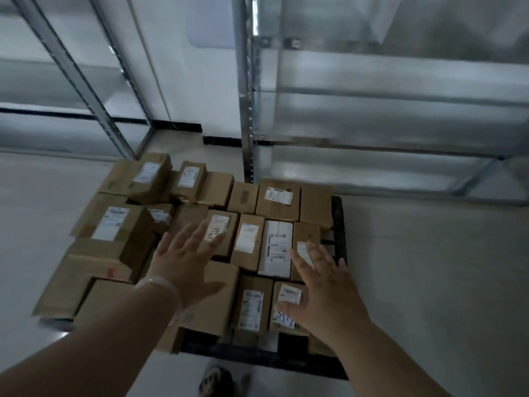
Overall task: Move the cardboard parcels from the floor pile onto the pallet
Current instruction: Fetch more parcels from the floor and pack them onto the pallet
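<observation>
Forearms extend over a loaded pallet, both hands spread flat.

Observed from close by: the person's left hand (183, 262) is held palm down with fingers splayed, above the middle rows of cardboard parcels (274, 200); a pale wristband (163, 285) sits on that wrist. The right hand (323, 293) is likewise open-fingered, its thumb across a labelled parcel (289, 292) at the near right corner. Neither hand grips anything; whether either palm actually touches the cardboard cannot be told. The parcels lie packed side by side on the black pallet (339, 224), most with white shipping labels facing up, one white parcel (276, 247) among the brown. Larger boxes fill the left side. The pallet stands on a pale floor (429, 267) before metal shelving (246, 110). One shoe (216, 381) shows at the near edge. The view is motion-blurred.
</observation>
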